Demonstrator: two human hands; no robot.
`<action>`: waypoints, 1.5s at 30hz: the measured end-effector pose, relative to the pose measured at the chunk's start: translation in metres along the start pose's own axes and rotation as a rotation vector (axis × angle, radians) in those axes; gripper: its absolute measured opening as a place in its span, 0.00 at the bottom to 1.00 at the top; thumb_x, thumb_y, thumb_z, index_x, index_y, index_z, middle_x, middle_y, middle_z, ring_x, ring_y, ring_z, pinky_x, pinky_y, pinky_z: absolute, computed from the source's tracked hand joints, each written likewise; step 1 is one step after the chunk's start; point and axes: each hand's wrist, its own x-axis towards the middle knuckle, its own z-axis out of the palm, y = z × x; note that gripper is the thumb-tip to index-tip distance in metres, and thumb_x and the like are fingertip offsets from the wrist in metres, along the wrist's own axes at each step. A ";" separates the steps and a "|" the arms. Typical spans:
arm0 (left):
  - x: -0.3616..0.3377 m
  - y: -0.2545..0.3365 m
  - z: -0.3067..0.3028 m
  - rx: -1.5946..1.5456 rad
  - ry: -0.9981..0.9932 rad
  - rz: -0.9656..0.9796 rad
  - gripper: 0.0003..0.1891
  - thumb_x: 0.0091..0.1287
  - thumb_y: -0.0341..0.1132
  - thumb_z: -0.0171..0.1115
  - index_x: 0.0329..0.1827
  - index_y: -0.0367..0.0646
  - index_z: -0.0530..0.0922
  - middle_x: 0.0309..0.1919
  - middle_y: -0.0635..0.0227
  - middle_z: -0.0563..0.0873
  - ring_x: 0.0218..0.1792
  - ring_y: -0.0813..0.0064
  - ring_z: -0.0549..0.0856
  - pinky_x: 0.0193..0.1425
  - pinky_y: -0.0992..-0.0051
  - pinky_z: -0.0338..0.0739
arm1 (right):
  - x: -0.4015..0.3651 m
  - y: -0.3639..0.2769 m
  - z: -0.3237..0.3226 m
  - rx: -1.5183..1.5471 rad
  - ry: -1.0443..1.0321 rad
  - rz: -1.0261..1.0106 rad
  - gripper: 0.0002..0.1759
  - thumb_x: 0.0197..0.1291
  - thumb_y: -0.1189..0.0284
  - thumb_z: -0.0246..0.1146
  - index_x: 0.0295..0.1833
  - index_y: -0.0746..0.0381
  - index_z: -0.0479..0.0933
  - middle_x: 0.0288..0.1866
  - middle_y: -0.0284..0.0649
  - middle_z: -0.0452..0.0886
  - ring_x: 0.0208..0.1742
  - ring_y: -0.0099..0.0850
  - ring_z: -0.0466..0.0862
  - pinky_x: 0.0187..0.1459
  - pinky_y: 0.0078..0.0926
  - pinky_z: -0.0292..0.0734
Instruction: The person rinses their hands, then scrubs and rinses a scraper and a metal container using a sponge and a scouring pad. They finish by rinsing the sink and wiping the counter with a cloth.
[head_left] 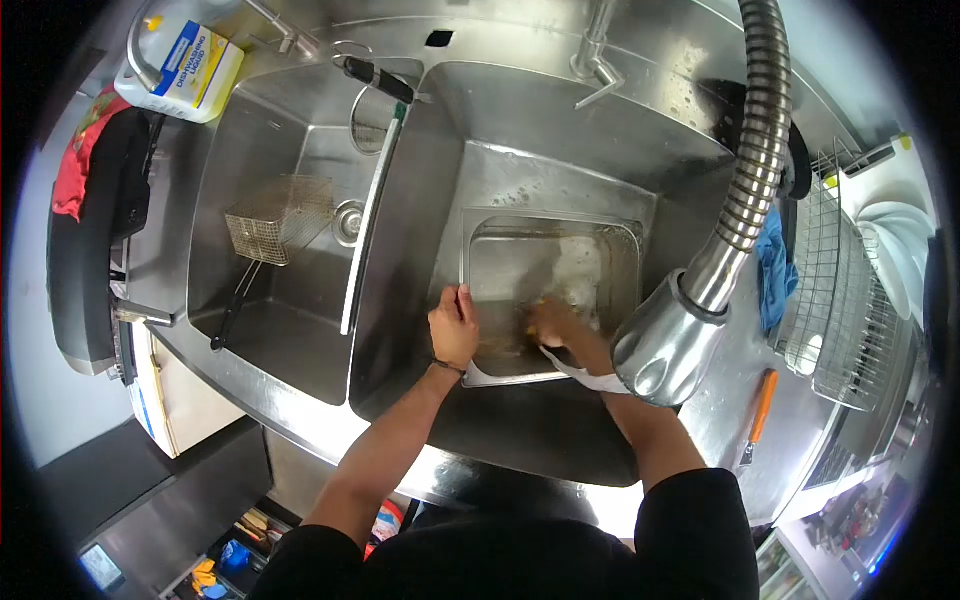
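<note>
A rectangular metal pan (620,235) lies in the right sink basin, with wet, foamy patches on its bottom. My left hand (455,325) is closed on the pan's left rim near its lower corner, thumb pointing up. Inside the pan, my right hand (560,325) presses a small yellowish thing against the bottom; the fingers are partly blurred and mostly cover it. A whitish strip (590,378) hangs by my right wrist, across the pan's near rim.
The left basin holds a wire fry basket (270,225). A sprayer head (665,345) hangs close to my right forearm. On the right are an orange-handled scraper (763,405), a blue cloth (772,270) and a wire rack (835,300). A detergent jug (185,70) stands at the back left.
</note>
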 end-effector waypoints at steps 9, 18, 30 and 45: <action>-0.002 0.013 -0.004 0.000 0.032 0.051 0.15 0.68 0.38 0.48 0.26 0.37 0.69 0.14 0.53 0.74 0.17 0.50 0.76 0.20 0.62 0.67 | -0.008 -0.079 -0.026 0.143 0.043 -0.082 0.19 0.52 0.61 0.55 0.48 0.58 0.76 0.48 0.44 0.78 0.48 0.43 0.78 0.49 0.39 0.71; -0.002 0.020 -0.007 0.014 -0.025 0.117 0.15 0.67 0.37 0.50 0.23 0.39 0.69 0.12 0.54 0.73 0.16 0.51 0.76 0.20 0.60 0.66 | -0.040 -0.104 -0.030 0.180 0.054 0.093 0.23 0.50 0.56 0.55 0.46 0.61 0.77 0.44 0.49 0.80 0.45 0.46 0.80 0.47 0.43 0.72; -0.001 0.029 -0.009 0.114 -0.096 0.091 0.11 0.68 0.36 0.46 0.29 0.40 0.67 0.16 0.48 0.76 0.20 0.45 0.77 0.21 0.52 0.67 | 0.032 0.050 0.014 0.556 1.220 0.736 0.25 0.46 0.65 0.65 0.49 0.64 0.70 0.48 0.52 0.74 0.49 0.50 0.74 0.49 0.40 0.70; 0.001 0.024 -0.005 0.050 -0.054 0.084 0.10 0.68 0.36 0.46 0.30 0.41 0.67 0.15 0.48 0.75 0.19 0.44 0.76 0.19 0.52 0.66 | 0.077 -0.045 -0.060 0.951 1.563 0.691 0.24 0.44 0.72 0.68 0.46 0.65 0.66 0.45 0.47 0.70 0.48 0.41 0.71 0.50 0.35 0.66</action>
